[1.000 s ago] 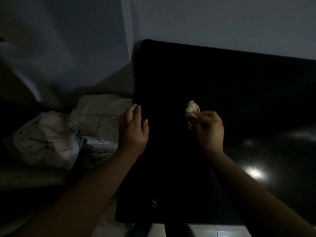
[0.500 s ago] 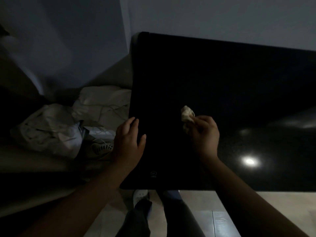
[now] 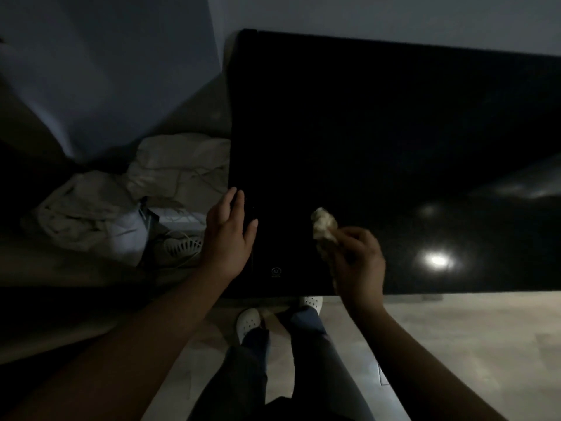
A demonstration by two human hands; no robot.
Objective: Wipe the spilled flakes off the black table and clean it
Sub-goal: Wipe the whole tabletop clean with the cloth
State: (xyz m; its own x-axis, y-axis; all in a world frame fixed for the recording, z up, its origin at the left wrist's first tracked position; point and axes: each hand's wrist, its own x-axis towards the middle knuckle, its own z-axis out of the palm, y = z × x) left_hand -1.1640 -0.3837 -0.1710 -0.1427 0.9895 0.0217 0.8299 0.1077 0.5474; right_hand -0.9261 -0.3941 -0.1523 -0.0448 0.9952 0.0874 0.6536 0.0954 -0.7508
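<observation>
Dim room, little light. Grey-blue wall (image 3: 106,71) across the top and down the left.

Glossy black tabletop (image 3: 379,132), far edge against that wall, spread over the upper right half. Pale floor (image 3: 455,329) below its near edge.

Heap of crumpled pale cloth (image 3: 91,214) on the floor to the left of the tabletop, thin cords trailing over it. Just beside the heap, a pale perforated thing (image 3: 182,247), too dark to identify.

Dark trousers (image 3: 309,360) straight below, at the tabletop's near edge, ending in white clogs (image 3: 248,322).

Left hand (image 3: 229,238) at the tabletop's left edge, palm down, fingers straight and close together, thumb spread toward the right, nothing in it. Looks to rest on the surface, though contact is hard to judge.

Right hand (image 3: 359,262) near the front edge, well apart from the left, fingers curled around a crumpled pale wad (image 3: 324,223). Sticks out past the fingers toward the far left, over the black surface; touching or just above it, cannot tell.

Bright round glare (image 3: 437,260) on the gloss right of that hand, fainter smears beyond it.

Small round logo (image 3: 276,271) on the tabletop between the two hands, close to the near edge.

Flakes: too dark to make out anywhere on the surface.
</observation>
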